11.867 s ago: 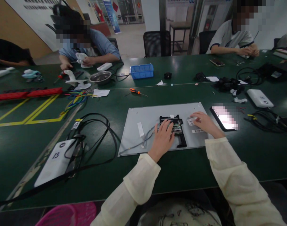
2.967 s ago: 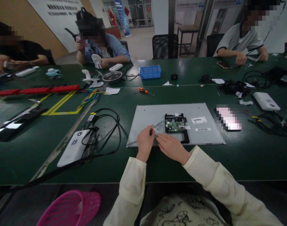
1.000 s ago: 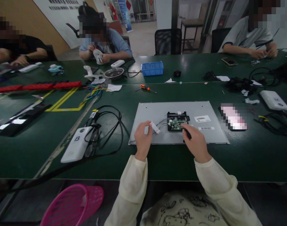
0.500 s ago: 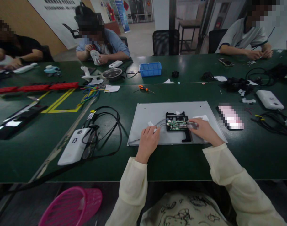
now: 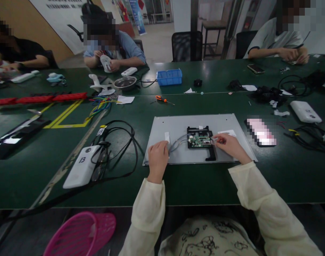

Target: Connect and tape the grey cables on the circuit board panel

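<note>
A grey metal panel point(image 5: 183, 122) lies flat on the green table in front of me. A green circuit board point(image 5: 200, 140) sits in a black frame at its middle, with grey wires point(image 5: 177, 144) running left from it. My left hand point(image 5: 158, 158) rests on the panel's near left corner, fingers curled loosely beside the wires and a white tape strip point(image 5: 167, 137). My right hand point(image 5: 229, 145) pinches something small at the board's right edge, next to a white label point(image 5: 227, 132).
A white box marked 13 point(image 5: 78, 166) with black cables lies to the left. A phone point(image 5: 260, 131) lies right of the panel. An orange screwdriver point(image 5: 161, 99) and a blue bin point(image 5: 169, 77) are behind. Other people work across the table. A pink basket point(image 5: 79, 235) stands below.
My left hand slid left from the wires to the panel's near left corner, leaving the tape strip on the panel. My right hand went from the black frame to the board's right edge.
</note>
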{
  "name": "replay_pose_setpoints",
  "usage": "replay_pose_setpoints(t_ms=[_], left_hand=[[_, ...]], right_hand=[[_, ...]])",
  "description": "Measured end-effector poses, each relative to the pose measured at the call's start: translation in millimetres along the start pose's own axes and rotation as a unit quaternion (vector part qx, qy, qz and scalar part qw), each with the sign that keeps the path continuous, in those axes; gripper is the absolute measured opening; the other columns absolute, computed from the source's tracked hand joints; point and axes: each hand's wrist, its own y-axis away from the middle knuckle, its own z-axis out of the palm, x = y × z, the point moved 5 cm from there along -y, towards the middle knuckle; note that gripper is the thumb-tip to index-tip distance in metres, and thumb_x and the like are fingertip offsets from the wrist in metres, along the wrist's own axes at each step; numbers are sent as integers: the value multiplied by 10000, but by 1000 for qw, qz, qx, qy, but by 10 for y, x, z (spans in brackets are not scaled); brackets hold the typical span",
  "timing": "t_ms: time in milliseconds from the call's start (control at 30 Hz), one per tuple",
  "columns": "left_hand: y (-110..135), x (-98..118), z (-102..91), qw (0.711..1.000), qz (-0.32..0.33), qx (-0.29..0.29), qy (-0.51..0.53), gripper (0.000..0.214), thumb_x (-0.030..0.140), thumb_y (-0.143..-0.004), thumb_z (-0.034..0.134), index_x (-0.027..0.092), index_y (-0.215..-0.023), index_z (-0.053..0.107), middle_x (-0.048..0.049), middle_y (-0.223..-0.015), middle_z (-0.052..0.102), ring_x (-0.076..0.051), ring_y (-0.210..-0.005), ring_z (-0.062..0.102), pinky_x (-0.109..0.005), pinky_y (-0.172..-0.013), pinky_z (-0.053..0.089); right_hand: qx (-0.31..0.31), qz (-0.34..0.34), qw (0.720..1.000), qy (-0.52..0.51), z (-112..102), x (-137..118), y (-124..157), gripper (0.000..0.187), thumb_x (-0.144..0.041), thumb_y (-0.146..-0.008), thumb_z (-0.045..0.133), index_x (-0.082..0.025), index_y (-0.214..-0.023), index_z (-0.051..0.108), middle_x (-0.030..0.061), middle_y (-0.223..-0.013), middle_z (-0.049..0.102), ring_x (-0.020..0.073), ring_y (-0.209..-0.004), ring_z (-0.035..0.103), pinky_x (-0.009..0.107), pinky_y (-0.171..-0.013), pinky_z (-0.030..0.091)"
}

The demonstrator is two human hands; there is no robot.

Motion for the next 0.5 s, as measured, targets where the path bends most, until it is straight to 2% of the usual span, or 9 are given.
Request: replay_pose_setpoints(t_ms=[233, 400, 500], left_hand=[[25, 27, -20, 1000, -16, 12, 16, 363, 43, -783, 462, 182, -1092, 593, -92, -1124, 658, -256, -1084, 594, -409, -926, 434], [28, 109, -60, 999, 9, 40, 35, 366, 59, -804, 455, 188, -1119, 587, -92, -1161, 627, -244, -1122, 560, -401, -975, 418], [35, 133, -81, 998, 16, 51, 37, 334, 92, -833, 456, 188, -1124, 589, -95, -1166, 620, -246, -1128, 551, -404, -982, 413]], right_hand=[[-21, -18, 999, 22, 35, 26, 0, 308, -332, -769, 635, -213, -1049, 681, 63, -1001, 643, 201, -849, 590, 330, -732, 476], [-2, -14, 999, 35, 51, 9, 2, 147, -290, -736, 639, -203, -847, 679, 48, -880, 637, 191, -771, 586, 326, -706, 473], [10, 16, 1000, -9, 25, 54, 6, 122, -321, -755, 622, -206, -783, 649, 26, -772, 654, 186, -710, 602, 322, -685, 476]])
